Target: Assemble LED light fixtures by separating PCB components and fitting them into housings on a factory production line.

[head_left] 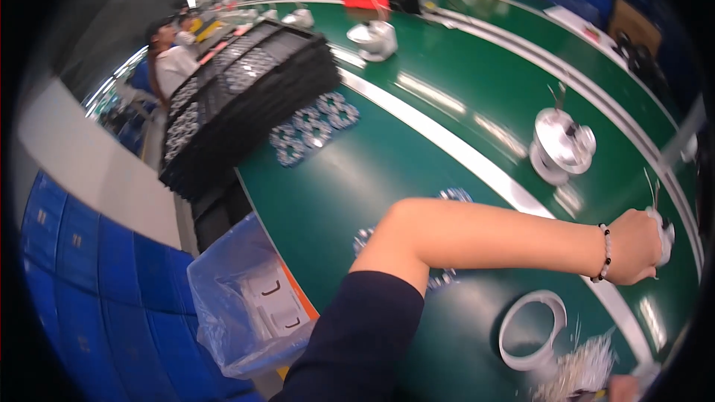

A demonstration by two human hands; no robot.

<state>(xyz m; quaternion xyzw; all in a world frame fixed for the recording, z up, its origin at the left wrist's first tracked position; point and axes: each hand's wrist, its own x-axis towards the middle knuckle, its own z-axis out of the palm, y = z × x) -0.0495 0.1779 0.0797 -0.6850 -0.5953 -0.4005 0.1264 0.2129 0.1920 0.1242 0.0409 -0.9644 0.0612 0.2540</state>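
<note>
My left arm reaches across to the right, a beaded bracelet at the wrist. The fingers of my left hand (631, 247) are closed around a white part (665, 238) with thin wires standing up from it, mostly hidden by the hand. At the lower right edge only a blurred bit of my right hand (623, 387) shows, beside a bundle of thin pale strips (581, 368). A white ring (509, 335) lies on the green tabletop near it. Farther up the line stands a white and silver round housing (560, 147) with wires on top.
Round circuit boards (313, 130) lie beside a tall stack of black trays (253, 97); more boards are partly under my arm. A bag-lined box (257, 305) stands at the table's left edge, near blue bins (89, 275). Another white housing (372, 39) sits farther back. People sit beyond.
</note>
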